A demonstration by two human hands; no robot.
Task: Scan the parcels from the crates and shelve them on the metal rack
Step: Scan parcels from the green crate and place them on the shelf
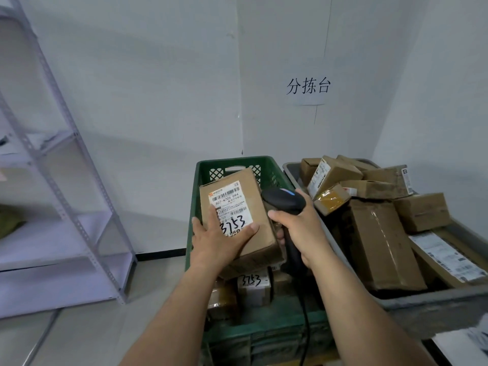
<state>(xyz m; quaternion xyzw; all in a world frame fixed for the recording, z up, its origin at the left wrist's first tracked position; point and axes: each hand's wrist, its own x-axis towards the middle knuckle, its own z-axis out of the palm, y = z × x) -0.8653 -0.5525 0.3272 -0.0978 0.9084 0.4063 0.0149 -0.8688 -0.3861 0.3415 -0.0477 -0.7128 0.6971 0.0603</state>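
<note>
Both hands are up over the green crate (196, 207), and the cardboard parcel (261, 220) sits right between them, tilted, label face up. Left hand (219, 235) lies spread on that face: fingers nearly straight across the shipping label (231, 200), outermost finger at the parcel's left edge, thumb laid over the handwritten 3753. It presses and steadies the box rather than wrapping round it. Whether the parcel is lifted clear or leaning on the boxes below, I cannot tell. Right hand (301, 228) is curled tight round the grip of a black barcode scanner (284, 200), whose head is just beside the parcel's right edge, level with the label. Its black cable (306, 320) drops down in front of the green crate.

Wider now. Far left stands the metal rack (62, 199), pale grey, slotted uprights, several shelves, well apart from the hands. On the right, touching the green crate's side, is a grey crate (422, 306) heaped with brown cardboard boxes (380, 244), stacked at all angles, several with labels and clear tape. Down in the green crate, under the held parcel, sits a smaller box (253, 286), also marked 3753. On the wall behind, a paper sign (307, 87) with three black characters.
</note>
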